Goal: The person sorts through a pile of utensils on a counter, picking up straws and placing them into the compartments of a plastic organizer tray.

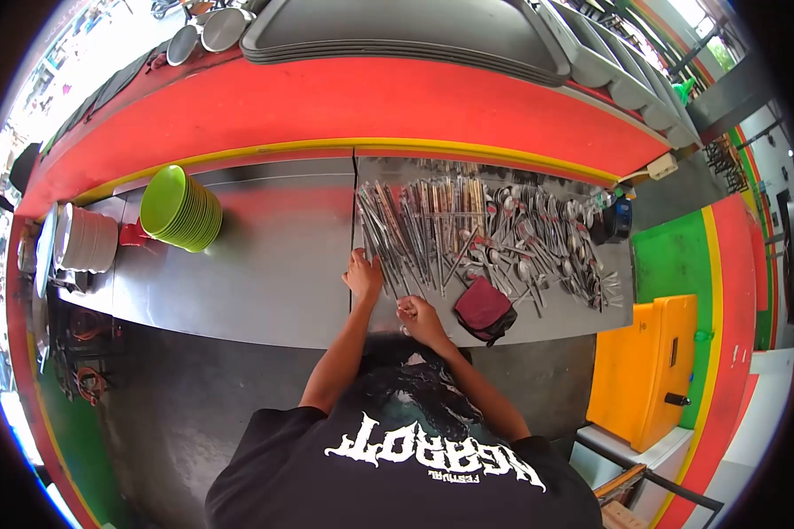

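Many chopsticks lie in rough bundles on the steel counter, their near ends toward me. My left hand is at the left edge of the chopsticks, fingers curled round the near end of some of them. Lower and to the right, my right hand is closed near the counter's front edge; what its fingers hold, if anything, is too small to make out. A heap of spoons and forks spreads to the right of the chopsticks. Beside my right hand sits a dark red cloth pouch.
A stack of green bowls and white dishes stand on the left of the steel counter. Dark trays lie on the red ledge beyond. A yellow box stands at the right, below the counter.
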The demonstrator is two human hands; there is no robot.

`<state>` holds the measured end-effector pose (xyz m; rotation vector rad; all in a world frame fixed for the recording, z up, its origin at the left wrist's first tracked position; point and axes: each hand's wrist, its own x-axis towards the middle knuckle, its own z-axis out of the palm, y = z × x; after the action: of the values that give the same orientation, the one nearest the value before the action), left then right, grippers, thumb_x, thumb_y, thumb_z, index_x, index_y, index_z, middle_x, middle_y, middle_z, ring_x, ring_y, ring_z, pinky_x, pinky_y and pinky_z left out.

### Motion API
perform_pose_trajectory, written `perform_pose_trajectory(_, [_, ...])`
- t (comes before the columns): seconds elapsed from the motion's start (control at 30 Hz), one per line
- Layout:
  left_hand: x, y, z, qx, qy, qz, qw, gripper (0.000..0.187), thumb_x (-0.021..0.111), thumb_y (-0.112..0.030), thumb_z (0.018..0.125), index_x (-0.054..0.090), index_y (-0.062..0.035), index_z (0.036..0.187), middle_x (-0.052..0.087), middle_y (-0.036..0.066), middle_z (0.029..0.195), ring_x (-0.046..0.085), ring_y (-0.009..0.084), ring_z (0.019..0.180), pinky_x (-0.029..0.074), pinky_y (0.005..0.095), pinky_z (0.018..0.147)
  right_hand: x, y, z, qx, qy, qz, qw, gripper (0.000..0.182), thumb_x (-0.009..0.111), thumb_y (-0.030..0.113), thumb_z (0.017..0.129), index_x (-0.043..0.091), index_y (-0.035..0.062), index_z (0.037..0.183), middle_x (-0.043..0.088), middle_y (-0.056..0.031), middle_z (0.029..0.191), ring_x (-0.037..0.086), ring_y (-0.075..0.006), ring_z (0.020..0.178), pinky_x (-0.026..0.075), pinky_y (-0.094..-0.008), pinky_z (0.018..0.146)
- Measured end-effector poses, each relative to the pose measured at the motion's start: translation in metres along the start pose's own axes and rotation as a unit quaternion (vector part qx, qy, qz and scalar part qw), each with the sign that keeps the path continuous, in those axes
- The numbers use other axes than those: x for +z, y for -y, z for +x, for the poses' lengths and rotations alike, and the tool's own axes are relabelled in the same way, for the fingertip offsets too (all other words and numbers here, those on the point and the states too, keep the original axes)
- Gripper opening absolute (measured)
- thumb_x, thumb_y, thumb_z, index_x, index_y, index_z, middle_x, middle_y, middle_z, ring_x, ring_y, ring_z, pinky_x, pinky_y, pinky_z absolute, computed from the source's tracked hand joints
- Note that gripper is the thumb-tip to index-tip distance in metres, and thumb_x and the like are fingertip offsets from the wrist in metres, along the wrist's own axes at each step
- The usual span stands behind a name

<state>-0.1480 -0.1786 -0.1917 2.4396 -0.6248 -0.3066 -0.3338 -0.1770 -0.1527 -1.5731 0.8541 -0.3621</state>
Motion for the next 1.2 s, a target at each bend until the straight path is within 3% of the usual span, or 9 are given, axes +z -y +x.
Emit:
perform_pose_trajectory(0.13, [0.000, 0.002, 0.003, -0.005, 0.043, 0.024, 0.999, 0.025, 0.061, -0.029, 0.086, 0.058, -0.0101, 0.102, 0.069, 0.006, 0.095, 0.066, 0.0271, 0.086, 0.039, 0.0476, 0.084, 0.000, 0.005, 0.002, 0.012, -0.013, -0.009, 1.000, 0.022, 0.065, 0.012, 0.088, 0.061, -0.0003, 0.106, 0.066, -0.0092, 0.090, 0.064, -0.0140, 0.078, 0.052, -0.0284, 0.070])
perform_pose_trajectory(0.23, [-0.002, -0.004, 0.003, 0.048, -0.004, 0.086, 0.995, 0.019, 0.059, -0.024, 0.086, 0.060, -0.0075, 0.096, 0.070, 0.008, 0.087, 0.067, 0.0276, 0.081, 0.040, 0.0457, 0.082, 0.000, 0.010, 0.002, 0.037, -0.020, 0.008, 0.999, 0.021, 0.064, 0.011, 0.088, 0.062, -0.0004, 0.106, 0.067, -0.0092, 0.089, 0.063, -0.0138, 0.077, 0.052, -0.0291, 0.071])
perform_pose_trajectory(0.33, [-0.002, -0.004, 0.014, 0.061, 0.058, 0.172, 0.981, 0.018, 0.057, -0.019, 0.086, 0.061, -0.0037, 0.094, 0.070, 0.012, 0.084, 0.069, 0.0296, 0.078, 0.044, 0.0455, 0.081, -0.003, 0.004, 0.006, 0.017, -0.017, -0.005, 1.000, 0.022, 0.064, 0.011, 0.089, 0.062, -0.0005, 0.107, 0.067, -0.0091, 0.089, 0.063, -0.0134, 0.076, 0.051, -0.0288, 0.072])
perform_pose_trajectory(0.63, [-0.015, 0.008, 0.028, 0.083, 0.119, 0.079, 0.986, 0.016, 0.061, -0.011, 0.080, 0.066, 0.0035, 0.081, 0.070, 0.019, 0.082, 0.068, 0.0368, 0.073, 0.055, 0.0448, 0.064, -0.002, 0.002, 0.005, 0.009, 0.001, 0.018, 1.000, 0.022, 0.065, 0.014, 0.090, 0.062, 0.0000, 0.107, 0.067, -0.0069, 0.089, 0.062, -0.0118, 0.077, 0.050, -0.0277, 0.071])
perform_pose_trajectory(0.73, [-0.024, 0.026, 0.030, 0.119, 0.201, -0.084, 0.969, 0.018, 0.064, -0.012, 0.080, 0.066, 0.0054, 0.079, 0.069, 0.019, 0.073, 0.069, 0.0337, 0.068, 0.055, 0.0407, 0.063, -0.003, -0.001, 0.006, 0.023, 0.002, 0.034, 0.999, 0.022, 0.065, 0.013, 0.090, 0.062, 0.0000, 0.107, 0.067, -0.0061, 0.089, 0.062, -0.0113, 0.077, 0.050, -0.0273, 0.072])
perform_pose_trajectory(0.83, [-0.029, 0.042, 0.014, 0.085, 0.206, -0.197, 0.955, 0.019, 0.067, -0.014, 0.081, 0.066, 0.0047, 0.076, 0.068, 0.017, 0.066, 0.069, 0.0255, 0.063, 0.054, 0.0359, 0.059, -0.004, -0.011, 0.011, -0.016, -0.023, 0.004, 1.000, 0.021, 0.064, 0.011, 0.089, 0.062, 0.0004, 0.107, 0.068, -0.0084, 0.089, 0.063, -0.0126, 0.076, 0.052, -0.0283, 0.069])
perform_pose_trajectory(0.93, [-0.020, 0.065, 0.000, -0.027, 0.227, -0.306, 0.924, 0.021, 0.069, -0.016, 0.082, 0.067, 0.0049, 0.079, 0.068, 0.013, 0.066, 0.069, 0.0181, 0.063, 0.053, 0.0318, 0.058, -0.006, -0.011, 0.013, -0.010, -0.021, 0.009, 1.000, 0.021, 0.065, 0.011, 0.089, 0.063, 0.0002, 0.106, 0.066, -0.0056, 0.088, 0.061, -0.0104, 0.078, 0.049, -0.0257, 0.071])
perform_pose_trajectory(1.03, [-0.019, 0.069, -0.009, -0.073, 0.195, -0.333, 0.920, 0.024, 0.070, -0.019, 0.083, 0.067, 0.0053, 0.082, 0.069, 0.012, 0.066, 0.068, 0.0157, 0.061, 0.053, 0.0300, 0.059, -0.003, -0.008, 0.015, -0.020, -0.015, -0.005, 1.000, 0.020, 0.065, 0.011, 0.088, 0.063, 0.0002, 0.106, 0.065, -0.0048, 0.087, 0.060, -0.0100, 0.077, 0.049, -0.0255, 0.071])
perform_pose_trajectory(1.2, [-0.030, 0.036, 0.003, -0.004, 0.136, -0.219, 0.966, 0.025, 0.070, -0.019, 0.081, 0.068, 0.0050, 0.087, 0.071, 0.015, 0.073, 0.070, 0.0203, 0.065, 0.054, 0.0329, 0.063, 0.005, -0.002, 0.017, 0.023, 0.027, 0.006, 0.999, 0.021, 0.065, 0.012, 0.089, 0.063, 0.0002, 0.106, 0.065, -0.0046, 0.085, 0.060, -0.0104, 0.075, 0.049, -0.0259, 0.069])
